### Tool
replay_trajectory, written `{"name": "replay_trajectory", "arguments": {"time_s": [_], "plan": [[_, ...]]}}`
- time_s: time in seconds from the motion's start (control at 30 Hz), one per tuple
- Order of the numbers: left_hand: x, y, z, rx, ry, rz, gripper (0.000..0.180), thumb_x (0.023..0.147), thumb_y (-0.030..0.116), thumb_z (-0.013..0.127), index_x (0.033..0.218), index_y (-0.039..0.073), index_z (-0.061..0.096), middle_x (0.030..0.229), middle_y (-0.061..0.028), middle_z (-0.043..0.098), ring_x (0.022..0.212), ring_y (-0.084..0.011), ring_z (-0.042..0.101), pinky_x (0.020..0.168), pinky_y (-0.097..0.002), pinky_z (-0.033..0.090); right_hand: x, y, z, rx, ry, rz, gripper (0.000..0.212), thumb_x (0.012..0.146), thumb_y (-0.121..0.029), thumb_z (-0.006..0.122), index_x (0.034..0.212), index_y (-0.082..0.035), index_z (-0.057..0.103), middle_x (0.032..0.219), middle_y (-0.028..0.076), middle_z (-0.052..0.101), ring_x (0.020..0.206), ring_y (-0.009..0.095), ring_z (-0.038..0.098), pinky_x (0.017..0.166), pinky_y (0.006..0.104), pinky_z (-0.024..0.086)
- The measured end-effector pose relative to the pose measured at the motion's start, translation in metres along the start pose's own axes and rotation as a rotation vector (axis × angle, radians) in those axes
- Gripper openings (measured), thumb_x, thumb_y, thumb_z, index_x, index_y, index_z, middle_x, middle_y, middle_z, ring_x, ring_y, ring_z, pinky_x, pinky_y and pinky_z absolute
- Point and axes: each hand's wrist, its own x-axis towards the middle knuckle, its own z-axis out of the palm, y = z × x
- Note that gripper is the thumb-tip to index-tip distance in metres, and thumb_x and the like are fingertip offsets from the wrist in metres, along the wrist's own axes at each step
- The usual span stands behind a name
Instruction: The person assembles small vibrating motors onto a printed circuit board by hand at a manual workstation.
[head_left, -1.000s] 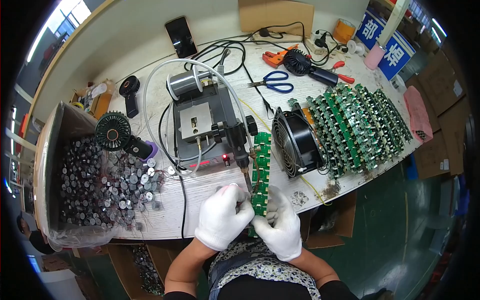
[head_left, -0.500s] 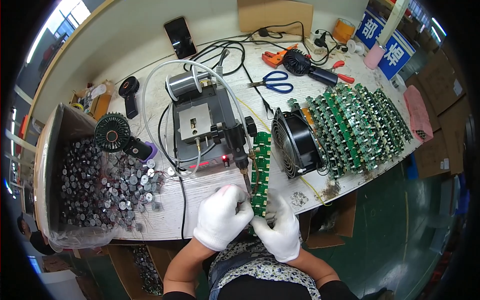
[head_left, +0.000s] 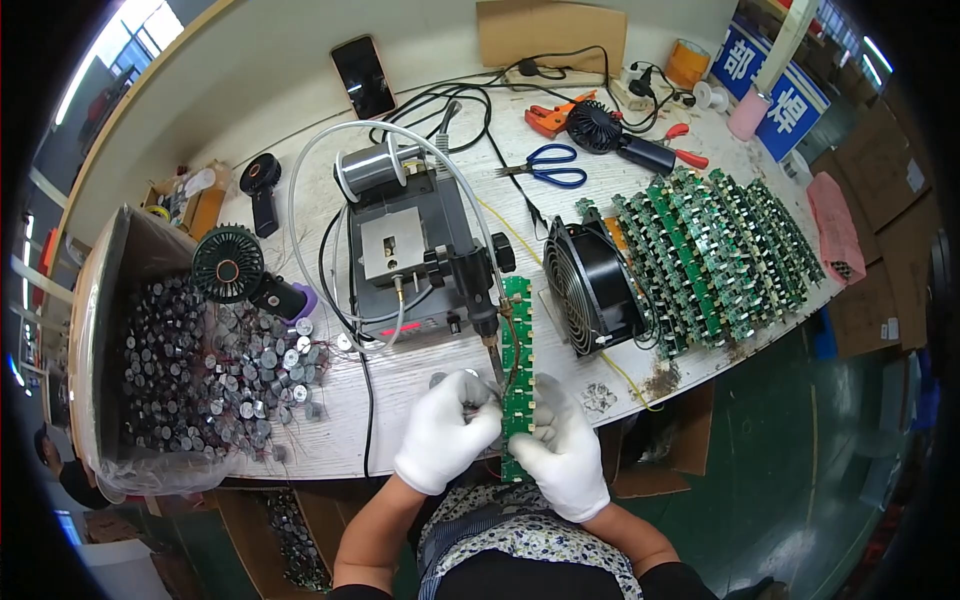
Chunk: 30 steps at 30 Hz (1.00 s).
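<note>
My right hand, in a white glove, grips the lower part of a long green circuit board strip. The strip stretches away from me beneath the tip of a soldering iron clamped in a stand. My left hand, also gloved in white, is closed in a pinch just left of the strip, close to the iron's tip. What sits between its fingers is hidden. Small round metal parts show at the back of that hand. The iron's stand joins a grey soldering machine carrying a solder wire spool.
At left, a plastic-lined box spills small round metal parts with thin wires. Several rows of green circuit boards stand at right, beside a black fan. Scissors, pliers, handheld fans and a phone lie farther back.
The circuit board strip has slid toward me under the iron, with my right hand shifting slightly nearer. My left hand stays pinched by the tip. A red light on the soldering machine has gone out.
</note>
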Motion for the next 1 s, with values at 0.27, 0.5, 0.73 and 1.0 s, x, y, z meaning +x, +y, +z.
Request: {"name": "replay_trajectory", "arguments": {"time_s": [0.27, 0.5, 0.73, 1.0], "plan": [[-0.014, -0.025, 0.006, -0.586, -0.078, -0.354, 0.008, 0.081, 0.005, 0.061, 0.081, -0.001, 0.056, 0.072, -0.003, 0.059, 0.064, -0.0079, 0.052, 0.057, -0.0235, 0.044, 0.003, -0.006, -0.01, -0.24, -0.115, 0.103, 0.058, 0.081, -0.003, 0.062, 0.134, 0.003, 0.04, 0.108, 0.012, 0.06, 0.086, 0.013, 0.062, 0.075, 0.0258, 0.051], [-0.02, -0.027, 0.006, -0.578, -0.19, -0.36, 0.015, 0.083, 0.011, 0.062, 0.088, -0.002, 0.058, 0.077, -0.005, 0.06, 0.066, -0.0093, 0.055, 0.059, -0.0244, 0.045, 0.001, -0.008, -0.01, -0.124, -0.06, 0.197, 0.068, 0.08, 0.007, 0.056, 0.141, 0.002, 0.028, 0.108, 0.013, 0.059, 0.087, 0.013, 0.06, 0.072, 0.0243, 0.049], [-0.022, -0.029, -0.055, 0.264, 0.352, 0.067, 0.008, 0.075, 0.0, 0.066, 0.082, 0.002, 0.065, 0.086, -0.0104, 0.067, 0.075, -0.0205, 0.064, 0.067, -0.0309, 0.051, 0.002, 0.001, -0.007, -0.18, 0.018, 0.097, 0.071, 0.081, 0.01, 0.053, 0.145, 0.003, 0.023, 0.097, 0.01, 0.063, 0.073, 0.007, 0.057, 0.063, 0.0202, 0.045], [-0.005, -0.061, -0.093, 1.058, 0.465, 0.127, 0.014, 0.076, 0.009, 0.064, 0.088, 0.013, 0.069, 0.09, -0.0072, 0.058, 0.086, -0.0266, 0.058, 0.07, -0.0374, 0.049, 0.003, 0.003, -0.002, -0.152, 0.002, 0.05, 0.062, 0.081, 0.011, 0.054, 0.139, 0.007, 0.031, 0.104, 0.012, 0.062, 0.076, 0.008, 0.058, 0.064, 0.0216, 0.047]]}}
